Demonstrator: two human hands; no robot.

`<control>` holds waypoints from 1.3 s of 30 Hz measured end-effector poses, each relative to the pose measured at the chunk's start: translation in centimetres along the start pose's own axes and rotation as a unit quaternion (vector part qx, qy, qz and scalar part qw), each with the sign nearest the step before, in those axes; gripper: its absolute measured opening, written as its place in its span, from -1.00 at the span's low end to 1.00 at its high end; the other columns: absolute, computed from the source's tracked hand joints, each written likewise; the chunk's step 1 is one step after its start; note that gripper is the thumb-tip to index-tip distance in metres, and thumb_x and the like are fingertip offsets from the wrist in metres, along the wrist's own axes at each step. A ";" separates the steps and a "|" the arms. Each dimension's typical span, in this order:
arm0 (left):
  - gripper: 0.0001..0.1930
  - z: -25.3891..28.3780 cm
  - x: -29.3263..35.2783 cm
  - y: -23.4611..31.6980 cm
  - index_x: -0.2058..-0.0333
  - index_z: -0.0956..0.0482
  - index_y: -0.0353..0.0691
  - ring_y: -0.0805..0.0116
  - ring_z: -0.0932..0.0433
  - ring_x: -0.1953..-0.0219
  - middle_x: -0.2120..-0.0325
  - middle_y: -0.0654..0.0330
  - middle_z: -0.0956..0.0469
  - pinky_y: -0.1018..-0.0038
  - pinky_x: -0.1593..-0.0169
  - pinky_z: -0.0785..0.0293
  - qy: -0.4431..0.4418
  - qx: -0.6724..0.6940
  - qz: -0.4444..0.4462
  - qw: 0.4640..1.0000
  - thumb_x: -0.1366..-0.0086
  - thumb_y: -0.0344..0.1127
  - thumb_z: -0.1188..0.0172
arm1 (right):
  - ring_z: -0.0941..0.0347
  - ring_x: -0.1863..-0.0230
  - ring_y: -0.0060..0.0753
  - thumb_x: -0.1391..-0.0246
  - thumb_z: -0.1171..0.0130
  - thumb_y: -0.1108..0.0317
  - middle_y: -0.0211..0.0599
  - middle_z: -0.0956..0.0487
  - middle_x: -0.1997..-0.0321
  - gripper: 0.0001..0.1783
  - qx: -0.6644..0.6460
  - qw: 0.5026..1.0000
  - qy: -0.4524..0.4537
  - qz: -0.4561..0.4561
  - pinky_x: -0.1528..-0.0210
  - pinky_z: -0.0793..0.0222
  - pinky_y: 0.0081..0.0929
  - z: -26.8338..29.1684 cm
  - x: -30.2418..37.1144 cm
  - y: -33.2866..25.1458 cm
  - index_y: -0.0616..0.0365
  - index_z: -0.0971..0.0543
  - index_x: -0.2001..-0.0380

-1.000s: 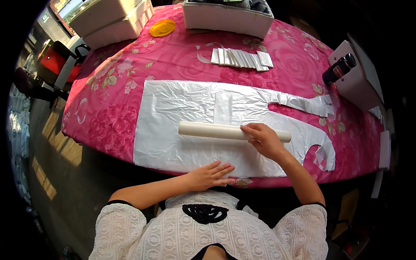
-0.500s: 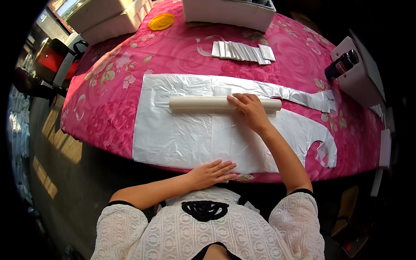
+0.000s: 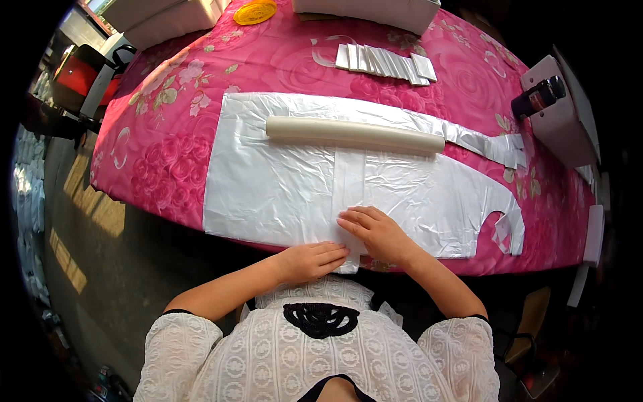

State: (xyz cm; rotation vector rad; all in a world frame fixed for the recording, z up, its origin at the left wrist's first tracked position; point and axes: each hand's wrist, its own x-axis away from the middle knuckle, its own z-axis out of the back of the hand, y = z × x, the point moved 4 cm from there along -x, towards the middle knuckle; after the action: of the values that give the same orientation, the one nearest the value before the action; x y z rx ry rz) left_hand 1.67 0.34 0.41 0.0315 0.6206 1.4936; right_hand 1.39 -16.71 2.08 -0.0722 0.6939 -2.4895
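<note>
A glossy white plastic apron [image 3: 268,181] lies spread on the table, its narrower strap end toward the right. Across its far part rests a long off-white tube [image 3: 355,134], touched by neither hand. A band of white plastic [image 3: 349,175] runs from beneath the tube to the near edge, where its end hangs over. My left hand [image 3: 309,261] lies at that near edge with fingers stretched out, fingertips on the band; its thumb is hidden. Just right of it, my right hand [image 3: 376,234] rests on the apron, fingers extended leftward onto the band.
Folded white plastic pieces [image 3: 385,63] lie in an overlapping row at the back. A yellow disc [image 3: 255,11] and pale boxes [image 3: 375,15] stand beyond. On the right, a dark bottle [image 3: 538,98] leans by a white box [image 3: 566,120]. Pink floral cloth [image 3: 171,151] covers the table.
My right hand has left the tube and come down to the near edge beside my left. The tube now lies free, slightly slanted. More of the band shows, and its end overhangs the edge.
</note>
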 end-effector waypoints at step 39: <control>-0.60 3.1 -3.8 -6.0 0.11 -0.46 -0.34 0.17 -0.49 0.13 0.19 0.07 -0.52 0.34 0.06 -0.38 0.077 -0.008 0.164 0.983 0.01 -0.51 -0.08 | -0.44 0.31 -0.29 0.21 -0.17 0.52 -0.37 -0.55 0.32 -0.69 -0.049 0.978 0.178 -0.094 0.24 -0.40 -0.41 1.2 -0.1 2.5 0.06 -0.56 0.28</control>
State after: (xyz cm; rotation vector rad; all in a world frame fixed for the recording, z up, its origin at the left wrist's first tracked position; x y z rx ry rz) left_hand 8.56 -2.72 2.07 0.0047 0.7544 1.8321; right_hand 2.91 -18.96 1.88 0.2911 0.9979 -2.6762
